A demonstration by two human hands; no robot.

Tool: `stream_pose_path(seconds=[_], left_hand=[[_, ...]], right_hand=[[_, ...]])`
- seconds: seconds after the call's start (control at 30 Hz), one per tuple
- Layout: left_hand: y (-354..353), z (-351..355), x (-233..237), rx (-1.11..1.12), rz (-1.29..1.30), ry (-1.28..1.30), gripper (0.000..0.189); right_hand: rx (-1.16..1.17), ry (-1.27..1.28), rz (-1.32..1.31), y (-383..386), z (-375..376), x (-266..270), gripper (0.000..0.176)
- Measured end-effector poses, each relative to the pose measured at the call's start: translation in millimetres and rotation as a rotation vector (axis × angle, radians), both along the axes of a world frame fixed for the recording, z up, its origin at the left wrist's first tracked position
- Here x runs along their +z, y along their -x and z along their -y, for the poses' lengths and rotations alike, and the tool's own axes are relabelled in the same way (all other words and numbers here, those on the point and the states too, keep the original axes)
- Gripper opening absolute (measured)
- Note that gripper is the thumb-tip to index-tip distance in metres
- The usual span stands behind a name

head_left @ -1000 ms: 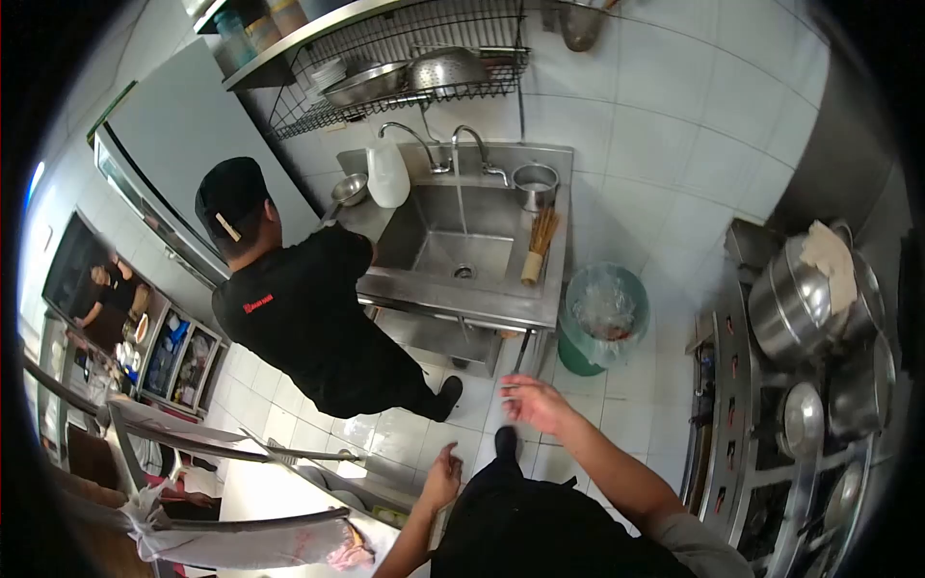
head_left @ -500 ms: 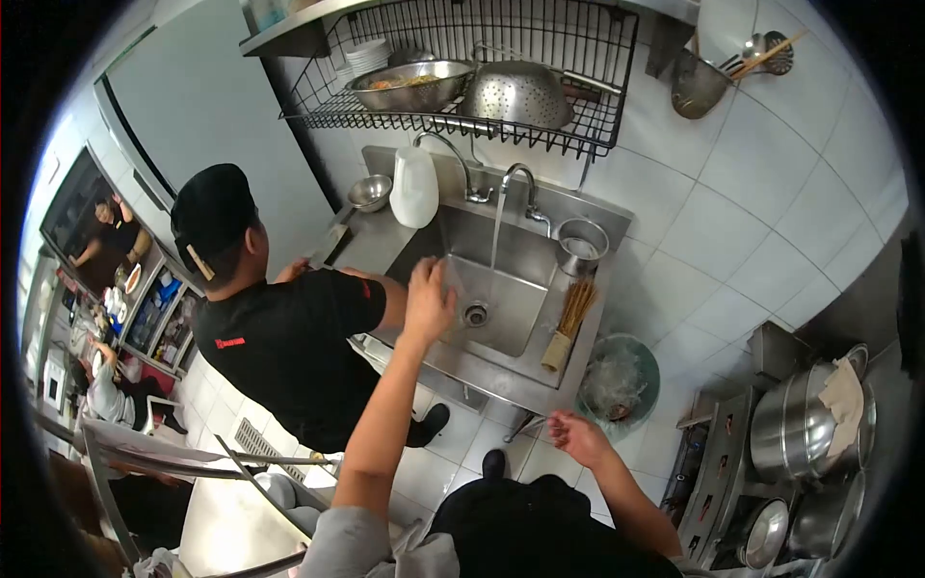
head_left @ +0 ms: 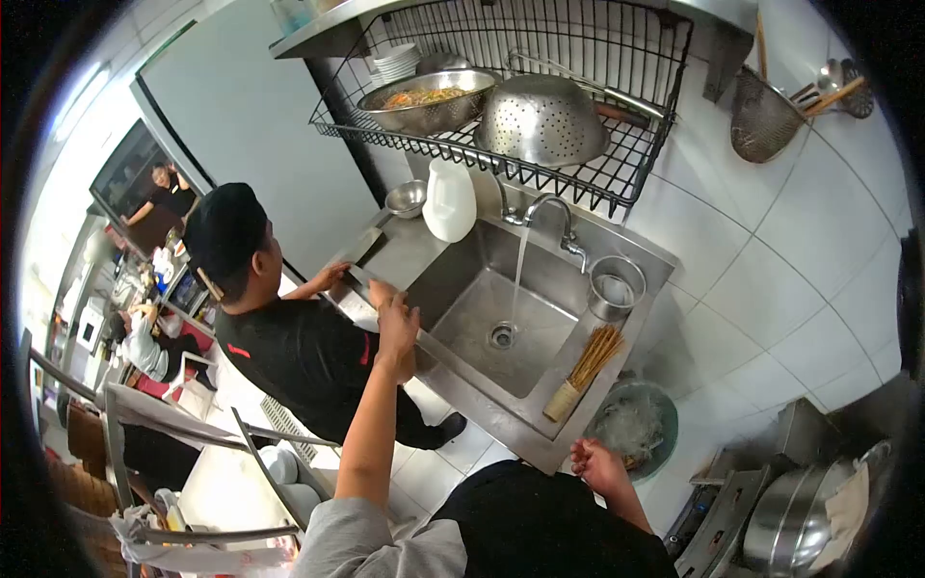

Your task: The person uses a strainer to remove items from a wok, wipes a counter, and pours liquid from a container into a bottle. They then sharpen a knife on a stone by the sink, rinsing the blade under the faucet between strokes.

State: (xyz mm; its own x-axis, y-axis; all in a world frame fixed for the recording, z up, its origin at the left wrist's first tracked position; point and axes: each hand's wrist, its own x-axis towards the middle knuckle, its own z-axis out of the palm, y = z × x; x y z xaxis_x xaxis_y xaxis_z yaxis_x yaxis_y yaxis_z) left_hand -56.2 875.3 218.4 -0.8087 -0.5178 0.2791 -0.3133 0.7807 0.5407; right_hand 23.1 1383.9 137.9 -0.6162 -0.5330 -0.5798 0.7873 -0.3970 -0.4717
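My left hand [head_left: 393, 330] reaches forward at the left front of the steel sink [head_left: 482, 371]. Its outstretched fingers overlap the right forearm of a co-worker [head_left: 299, 356] in a black cap and shirt. That person's left hand [head_left: 334, 275] rests at the counter's left edge, near a flat blade-like piece [head_left: 367, 245]. Low by the sink's front right corner is my right hand [head_left: 597, 465], its fingers curled in with nothing showing in them. Water runs from the faucet [head_left: 554, 204] into the basin. A bamboo brush [head_left: 585, 374] lies on the right ledge, below a metal pot [head_left: 616, 288].
A white jug [head_left: 450, 200] and a small steel bowl [head_left: 407, 198] stand behind the sink. Above hangs a wire rack [head_left: 641, 178] with a colander [head_left: 544, 120] and a bowl of food [head_left: 429, 100]. On the floor at right sits a lined bin [head_left: 665, 424].
My left hand has moved left from above the basin to the co-worker's forearm. My right hand has come closer to the sink's front corner. The view has shifted and turned.
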Motion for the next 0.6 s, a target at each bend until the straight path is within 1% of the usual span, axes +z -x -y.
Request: stream_pose_path(seconds=[0.03, 0.07, 0.1, 0.17, 0.23, 0.3, 0.33, 0.37, 0.43, 0.47, 0.53, 0.57, 0.6], left_hand=[[-1.8, 0.9, -7.0, 0.029, 0.049, -0.027, 0.043], [-4.1, -6.3, -0.4, 0.004, -0.068, 0.081, 0.04], [-4.9, -15.2, 12.1, 0.021, -0.062, 0.073, 0.04], [-3.0, -24.8, 33.8, 0.064, -0.098, -0.042, 0.038], [3.2, -13.4, 25.2, 0.087, -0.15, 0.0, 0.037], [10.9, 3.1, 16.0, 0.138, -0.162, -0.053, 0.035], [14.0, 11.5, 7.4, 0.144, -0.216, 0.066, 0.034], [16.8, 11.4, 13.8, 0.145, -0.213, 0.066, 0.034], [23.1, 16.7, 24.0, 0.136, -0.264, -0.014, 0.036], [26.4, 22.5, 23.5, 0.137, -0.257, -0.014, 0.036], [39.3, 40.2, 18.7, 0.311, -0.15, 0.163, 0.039], [37.3, 40.6, 16.9, 0.384, -0.064, 0.158, 0.05], [37.3, 40.0, 14.3, 0.474, 0.101, 0.153, 0.057]], right_hand=[[0.032, 0.044, -0.039, 10.2, -2.4, 2.0, 0.021], [0.049, 0.039, -0.032, 21.8, -3.8, 5.8, 0.021], [0.073, 0.038, -0.062, 33.7, -4.7, 10.8, 0.02], [0.113, 0.031, -0.089, 49.5, -4.6, 22.0, 0.019], [0.123, 0.005, -0.112, 59.9, -0.7, 36.2, 0.014], [0.148, -0.02, -0.108, 67.1, 1.4, 40.1, 0.014], [0.162, -0.045, -0.099, 69.9, 2.4, 40.0, 0.014], [0.163, -0.045, -0.097, 72.0, 4.1, 38.7, 0.014], [0.166, -0.02, -0.089, 71.4, 8.2, 35.1, 0.015], [0.167, -0.02, -0.083, 69.7, 11.3, 34.4, 0.015], [0.167, -0.022, -0.102, 67.3, 22.8, 34.5, 0.017], [0.161, -0.022, -0.103, 66.4, 26.7, 33.4, 0.017], [0.161, -0.037, -0.085, 64.6, 31.2, 31.6, 0.017]])
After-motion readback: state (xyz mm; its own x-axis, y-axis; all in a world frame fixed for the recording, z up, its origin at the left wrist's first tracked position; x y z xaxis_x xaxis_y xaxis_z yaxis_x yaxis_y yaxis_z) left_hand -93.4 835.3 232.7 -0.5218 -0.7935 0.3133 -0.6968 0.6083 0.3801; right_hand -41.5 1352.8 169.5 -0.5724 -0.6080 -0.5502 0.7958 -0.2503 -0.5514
